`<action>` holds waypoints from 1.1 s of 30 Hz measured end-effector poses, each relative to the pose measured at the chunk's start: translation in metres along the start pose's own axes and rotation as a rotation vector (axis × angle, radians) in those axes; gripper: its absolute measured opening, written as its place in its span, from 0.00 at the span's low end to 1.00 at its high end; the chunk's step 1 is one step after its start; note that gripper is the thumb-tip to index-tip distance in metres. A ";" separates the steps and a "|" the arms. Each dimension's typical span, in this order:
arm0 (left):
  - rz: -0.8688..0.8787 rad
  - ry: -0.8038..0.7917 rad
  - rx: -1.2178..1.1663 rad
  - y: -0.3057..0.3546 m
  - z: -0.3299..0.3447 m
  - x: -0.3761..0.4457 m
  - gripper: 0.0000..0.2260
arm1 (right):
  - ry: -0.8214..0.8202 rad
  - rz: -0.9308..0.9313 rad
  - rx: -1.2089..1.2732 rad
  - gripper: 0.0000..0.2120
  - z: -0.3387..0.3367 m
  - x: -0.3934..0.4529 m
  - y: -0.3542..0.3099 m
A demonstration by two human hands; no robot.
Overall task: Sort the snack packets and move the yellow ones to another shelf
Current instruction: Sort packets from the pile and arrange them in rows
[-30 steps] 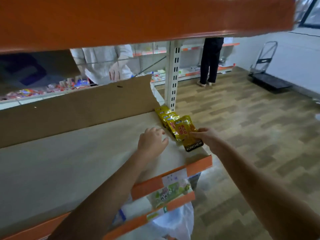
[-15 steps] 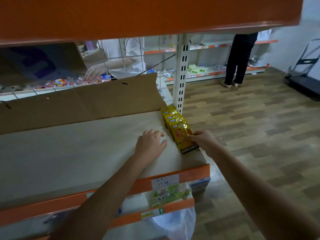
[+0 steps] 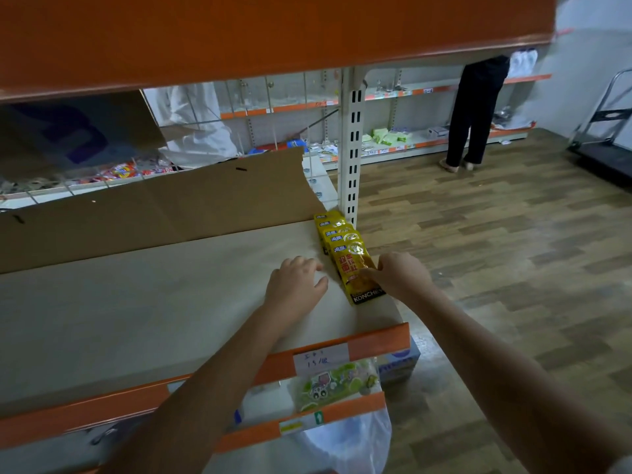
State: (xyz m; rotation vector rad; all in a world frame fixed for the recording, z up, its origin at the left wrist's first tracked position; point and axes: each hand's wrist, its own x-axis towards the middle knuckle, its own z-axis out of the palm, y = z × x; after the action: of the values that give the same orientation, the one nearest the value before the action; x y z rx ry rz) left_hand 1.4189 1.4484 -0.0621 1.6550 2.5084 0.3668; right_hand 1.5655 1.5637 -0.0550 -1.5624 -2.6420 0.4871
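Yellow snack packets (image 3: 345,246) lie in an overlapping row at the far right end of the shelf board (image 3: 143,309), running from the white slotted upright (image 3: 352,148) toward the front edge; the nearest packet, with black band lettered KONCHE.., lies tilted with its lower corner close to the board's right edge. Right hand (image 3: 398,275) reaches in from the aisle side, fingers curled and pinching the right margin of that front packet. Left hand (image 3: 295,283) rests palm down on the board just left of the row, fingers loosely spread, holding nothing; cannot tell whether its fingertips touch the packets. Board surface left of the hands is pale and wide, backed by a brown cardboard sheet (image 3: 154,206) standing along the rear, its torn right end stopping short of the upright. Front lip is an orange strip (image 3: 379,342) carrying a handwritten white label (image 3: 319,359); below it a green printed packet (image 3: 337,384) and a second orange rail, with a translucent plastic bag (image 3: 345,443) hanging lower. Orange underside of the upper shelf (image 3: 273,32) closes the top of the view. Right of the shelf end, wood-pattern floor (image 3: 496,251) lies open toward a far shelf row, where a person in dark trousers (image 3: 473,111) stands; a person in white (image 3: 198,124) shows behind the wire back panel; platform trolley (image 3: 605,131) at far right
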 end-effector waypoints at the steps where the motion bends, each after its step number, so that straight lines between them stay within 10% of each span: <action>1: 0.002 -0.003 0.002 0.000 0.000 0.000 0.15 | 0.000 -0.011 -0.016 0.22 -0.001 -0.001 0.000; 16: 0.000 -0.040 0.190 -0.013 -0.009 0.008 0.17 | 0.259 -0.260 -0.225 0.21 -0.012 -0.006 -0.027; 33: -0.680 -0.075 0.300 -0.268 -0.124 -0.186 0.24 | -0.150 -1.133 -0.259 0.25 0.100 -0.064 -0.380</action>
State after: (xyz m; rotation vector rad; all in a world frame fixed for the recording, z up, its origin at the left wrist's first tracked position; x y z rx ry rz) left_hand 1.2267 1.1604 -0.0197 0.7520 2.9563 -0.1451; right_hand 1.2560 1.3145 -0.0345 0.1417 -3.1816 0.1692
